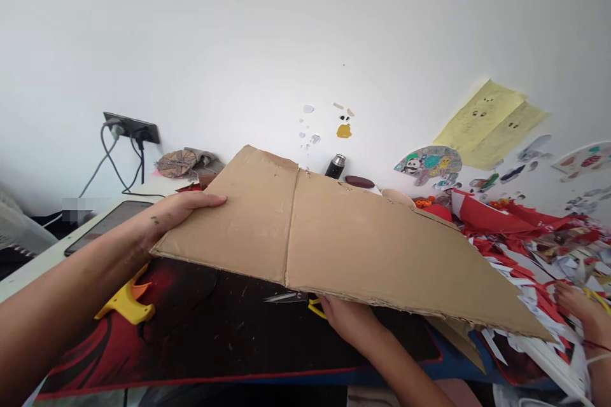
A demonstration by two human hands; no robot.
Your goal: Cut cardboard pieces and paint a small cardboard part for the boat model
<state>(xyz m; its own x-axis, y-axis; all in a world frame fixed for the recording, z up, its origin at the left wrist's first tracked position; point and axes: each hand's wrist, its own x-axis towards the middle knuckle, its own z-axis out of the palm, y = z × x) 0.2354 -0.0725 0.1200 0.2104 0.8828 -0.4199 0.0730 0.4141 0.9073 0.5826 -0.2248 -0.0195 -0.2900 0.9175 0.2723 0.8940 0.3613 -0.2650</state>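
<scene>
A large brown cardboard sheet (372, 235), creased near its left third, is held up at a tilt over the desk. My left hand (186, 206) grips its left edge, thumb on the upper face and fingers underneath. My right hand (346, 317) reaches beneath the sheet's lower edge; the sheet hides its fingers. Against that hand are the yellow handles of a pair of scissors (317, 310), whose blades point left. I cannot tell whether the hand grips the scissors or the sheet. Below my left forearm, a yellow glue gun (126, 305) lies on the black-and-red mat (229, 337).
Red and white paper scraps (515, 261) pile up at the right, where another person's hand (577, 305) is. Behind the sheet stands a black thermos (336, 166). At the left are a phone-like dark tablet (102, 229) and a wall socket (131, 127) with cables.
</scene>
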